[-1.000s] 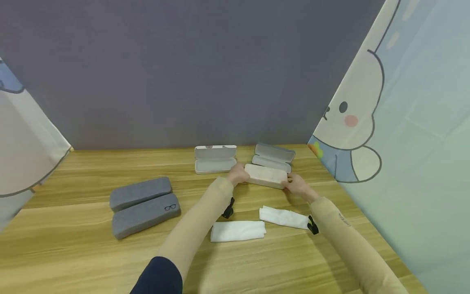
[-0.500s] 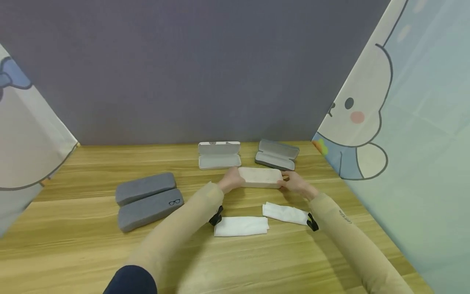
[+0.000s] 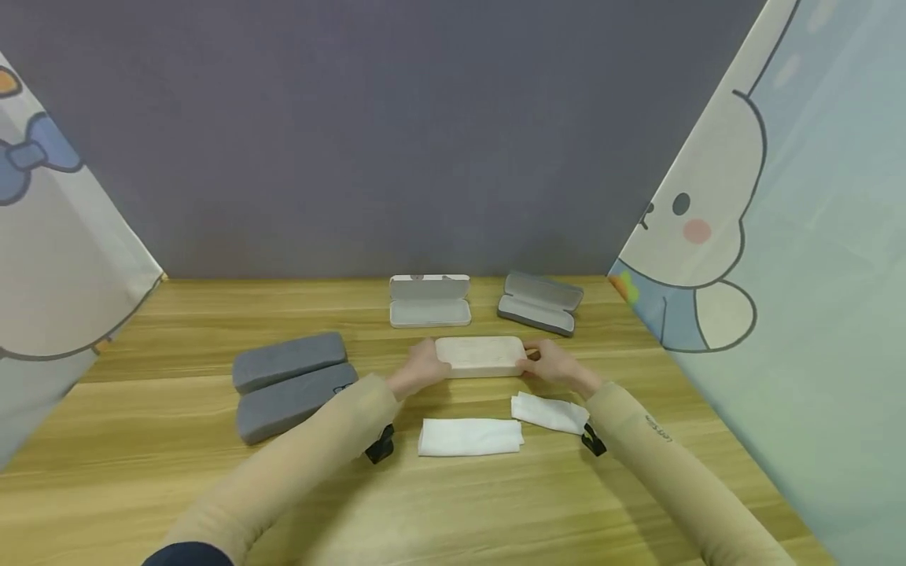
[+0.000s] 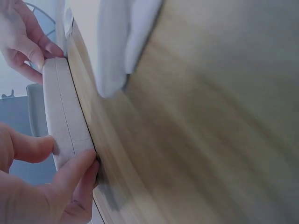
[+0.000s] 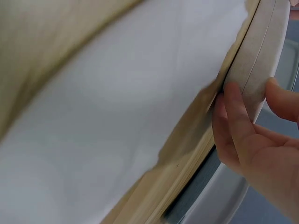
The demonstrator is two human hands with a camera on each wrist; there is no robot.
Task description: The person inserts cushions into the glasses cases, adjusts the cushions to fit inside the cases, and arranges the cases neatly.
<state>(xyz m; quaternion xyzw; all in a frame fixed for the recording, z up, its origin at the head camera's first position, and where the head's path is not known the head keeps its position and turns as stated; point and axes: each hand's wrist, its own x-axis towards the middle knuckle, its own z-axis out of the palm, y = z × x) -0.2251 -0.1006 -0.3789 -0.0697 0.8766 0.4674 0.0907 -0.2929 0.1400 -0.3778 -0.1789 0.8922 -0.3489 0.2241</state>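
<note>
A cream glasses case, its lid down, lies lengthwise between my two hands. My left hand pinches its left end, thumb on the upper face and fingers along the side and lower edge, as the left wrist view shows on the case. At the other end my right hand grips it between thumb and fingers. The seam of the case runs along the side facing me. Nearer me lie two folded white cloths, one in the middle and one by my right wrist.
Behind stand two glasses cases with raised lids, a white one and a grey one. Two closed grey cases lie side by side at left, partly behind my left sleeve. A dark grey panel rises at the table's back edge.
Both hands have brought the cream case left and toward me, away from the open grey case. It has turned from slanted to nearly level across the view. The head view has shifted slightly.
</note>
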